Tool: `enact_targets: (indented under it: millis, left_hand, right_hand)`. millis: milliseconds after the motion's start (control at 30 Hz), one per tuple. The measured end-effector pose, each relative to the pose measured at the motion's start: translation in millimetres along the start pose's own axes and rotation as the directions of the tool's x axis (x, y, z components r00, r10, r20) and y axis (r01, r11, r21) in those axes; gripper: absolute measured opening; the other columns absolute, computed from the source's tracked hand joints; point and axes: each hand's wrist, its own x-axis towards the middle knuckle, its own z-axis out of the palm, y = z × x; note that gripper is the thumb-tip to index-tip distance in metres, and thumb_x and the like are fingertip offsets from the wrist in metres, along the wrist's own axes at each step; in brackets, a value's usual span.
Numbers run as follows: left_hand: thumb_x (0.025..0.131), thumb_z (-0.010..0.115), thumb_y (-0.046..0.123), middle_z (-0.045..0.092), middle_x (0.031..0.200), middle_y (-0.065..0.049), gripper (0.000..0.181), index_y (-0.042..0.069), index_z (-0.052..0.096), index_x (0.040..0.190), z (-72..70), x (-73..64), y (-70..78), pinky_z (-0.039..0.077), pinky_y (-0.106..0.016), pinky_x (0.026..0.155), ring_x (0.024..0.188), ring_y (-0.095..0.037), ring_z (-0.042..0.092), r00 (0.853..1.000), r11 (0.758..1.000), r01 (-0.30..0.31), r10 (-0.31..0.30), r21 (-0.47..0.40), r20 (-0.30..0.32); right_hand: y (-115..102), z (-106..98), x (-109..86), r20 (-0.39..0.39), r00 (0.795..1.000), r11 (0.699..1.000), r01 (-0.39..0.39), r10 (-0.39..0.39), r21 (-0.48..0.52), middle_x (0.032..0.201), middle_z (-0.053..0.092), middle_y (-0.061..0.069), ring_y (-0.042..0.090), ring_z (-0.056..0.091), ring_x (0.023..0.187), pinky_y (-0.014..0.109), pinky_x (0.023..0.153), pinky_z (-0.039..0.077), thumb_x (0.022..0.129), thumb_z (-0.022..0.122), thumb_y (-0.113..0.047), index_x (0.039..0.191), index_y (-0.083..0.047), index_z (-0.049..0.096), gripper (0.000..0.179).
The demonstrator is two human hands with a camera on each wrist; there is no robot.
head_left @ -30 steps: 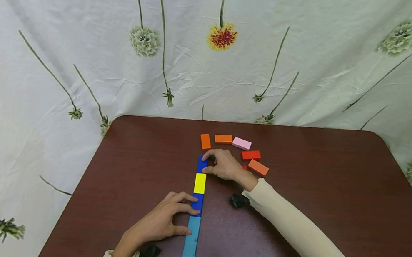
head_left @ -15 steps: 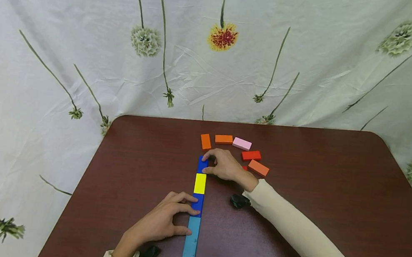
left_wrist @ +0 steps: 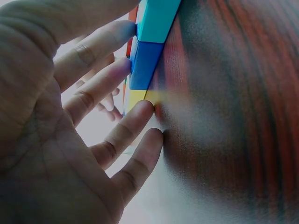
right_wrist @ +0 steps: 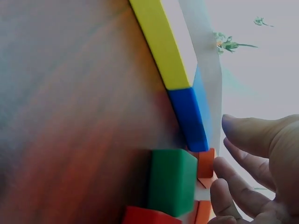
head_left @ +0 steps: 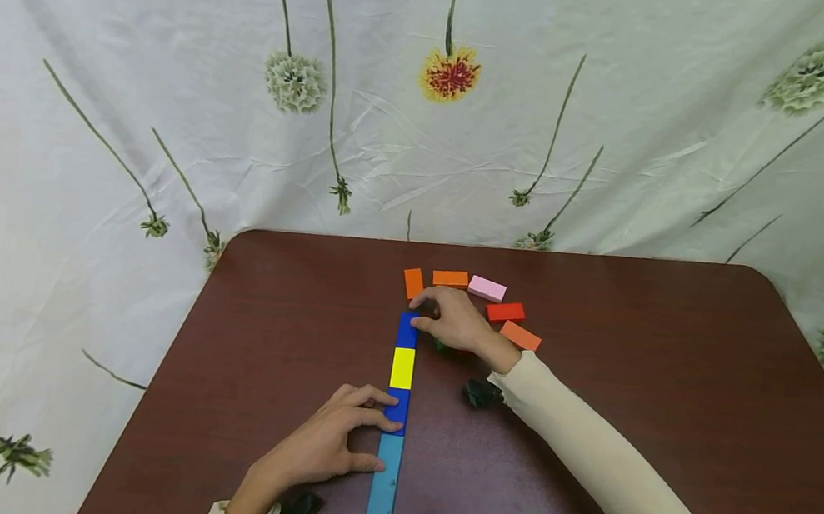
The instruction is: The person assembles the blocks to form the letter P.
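Observation:
A straight row of blocks runs away from me in the head view: a light blue block [head_left: 384, 480] nearest, then a blue block [head_left: 400, 417], a yellow block [head_left: 403, 367] and a second blue block [head_left: 407, 334] at the far end. My left hand [head_left: 328, 437] lies along the row's left side, its extended fingers on the nearer blue block and its thumb on the light blue one. My right hand [head_left: 456, 320] hovers by the far blue block, thumb and fingers spread apart. In the right wrist view, a gap shows between the thumb [right_wrist: 250, 135] and that blue block.
Beyond the row lie two orange blocks [head_left: 413, 284], a pink block [head_left: 487, 288], a red block [head_left: 505, 312] and a darker orange block [head_left: 520, 335]. A green block [right_wrist: 172, 182] and another red block [right_wrist: 149, 216] sit partly hidden under my right hand.
My right hand has let go of the far blue block and shifted slightly away from me, uncovering part of the green block. My left hand keeps its place on the row.

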Motion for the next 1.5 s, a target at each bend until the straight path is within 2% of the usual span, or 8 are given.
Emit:
enact_targets:
  millis: [267, 367, 500, 567, 700, 967, 1267, 1500]
  left_hand:
    - [0.081, 0.085, 0.030, 0.055, 0.141, 0.006, 0.041, 0.023, 0.074, 0.120, 1.2, 0.4, 0.7, 0.045, -0.046, 0.100, 0.122, -0.020, 0.045, 1.000, 1.000, -0.002, 0.002, -0.008, 0.003]
    - [0.081, 0.084, 0.031, 0.055, 0.141, 0.006, 0.041, 0.023, 0.074, 0.120, 1.8, 0.4, 0.9, 0.045, -0.046, 0.100, 0.122, -0.020, 0.045, 1.000, 1.000, -0.006, 0.006, -0.007, 0.002]
    - [0.080, 0.085, 0.030, 0.056, 0.141, 0.006, 0.041, 0.023, 0.074, 0.119, 2.1, 1.3, 0.8, 0.045, -0.046, 0.099, 0.122, -0.020, 0.045, 1.000, 1.000, -0.008, 0.008, -0.002, -0.007]
    - [0.080, 0.085, 0.029, 0.056, 0.141, 0.006, 0.042, 0.022, 0.074, 0.120, 1.8, 1.8, 0.7, 0.045, -0.045, 0.099, 0.122, -0.020, 0.045, 1.000, 1.000, -0.012, 0.012, 0.000, -0.008]
    - [0.081, 0.084, 0.032, 0.055, 0.141, 0.006, 0.041, 0.023, 0.074, 0.120, 1.4, 2.1, 0.7, 0.045, -0.045, 0.100, 0.122, -0.019, 0.045, 1.000, 1.000, -0.015, 0.015, 0.001, 0.000]
    - [0.080, 0.085, 0.031, 0.055, 0.141, 0.006, 0.041, 0.023, 0.074, 0.119, -0.2, 0.6, 0.1, 0.045, -0.045, 0.100, 0.122, -0.019, 0.045, 1.000, 1.000, -0.007, 0.007, 0.001, 0.000]
    - [0.080, 0.085, 0.031, 0.055, 0.142, 0.007, 0.042, 0.024, 0.074, 0.120, 0.7, 0.4, -1.1, 0.045, -0.044, 0.100, 0.121, -0.019, 0.045, 1.000, 1.000, -0.007, 0.007, 0.004, -0.001]
    - [0.080, 0.085, 0.030, 0.055, 0.142, 0.007, 0.042, 0.023, 0.074, 0.120, -0.2, 0.3, -0.3, 0.045, -0.045, 0.100, 0.122, -0.018, 0.045, 1.000, 1.000, -0.005, 0.005, 0.004, -0.001]
  right_hand:
    - [3.2, -13.8, 16.5, -0.024, 0.999, 0.999, -0.047, 0.048, 0.019, 0.115, 0.067, 0.012, 0.024, 0.056, 0.088, 0.035, 0.078, 0.048, 0.094, 0.070, -0.015, 0.118, -0.006, 0.070, 0.025]
    - [5.1, -17.1, 26.3, -0.039, 0.998, 0.999, -0.052, 0.053, 0.014, 0.122, 0.066, 0.013, 0.029, 0.059, 0.103, 0.040, 0.091, 0.048, 0.096, 0.068, -0.012, 0.118, -0.006, 0.072, 0.023]
    - [9.2, -16.9, 39.0, -0.044, 0.999, 0.999, -0.027, 0.026, -0.031, 0.136, 0.062, 0.015, 0.032, 0.055, 0.126, 0.045, 0.112, 0.032, 0.098, 0.061, -0.005, 0.115, -0.004, 0.073, 0.021]
    - [11.6, -15.7, 43.8, -0.042, 0.999, 0.998, -0.026, 0.023, -0.054, 0.141, 0.059, 0.016, 0.031, 0.051, 0.133, 0.047, 0.116, 0.025, 0.098, 0.058, -0.002, 0.114, -0.003, 0.073, 0.022]
    - [14.9, -14.2, 47.5, -0.037, 0.997, 0.996, -0.069, 0.067, -0.056, 0.145, 0.056, 0.014, 0.030, 0.049, 0.135, 0.046, 0.113, 0.025, 0.098, 0.061, -0.005, 0.114, -0.004, 0.073, 0.020]
    - [16.1, -12.8, 47.8, -0.026, 0.991, 0.989, -0.132, 0.130, -0.066, 0.151, 0.052, 0.003, 0.035, 0.040, 0.130, 0.049, 0.099, 0.035, 0.095, 0.070, -0.019, 0.113, -0.012, 0.073, 0.019]
    - [13.9, -12.1, 47.0, 0.022, 0.993, 0.986, -0.114, 0.117, -0.119, 0.154, 0.048, -0.004, 0.037, 0.037, 0.132, 0.040, 0.087, 0.028, 0.098, 0.065, -0.015, 0.118, -0.017, 0.070, 0.020]
    - [14.1, -10.9, 46.5, 0.037, 0.993, 0.985, -0.104, 0.110, -0.139, 0.149, 0.053, -0.002, 0.038, 0.038, 0.129, 0.042, 0.087, 0.028, 0.098, 0.065, -0.017, 0.115, -0.019, 0.070, 0.017]
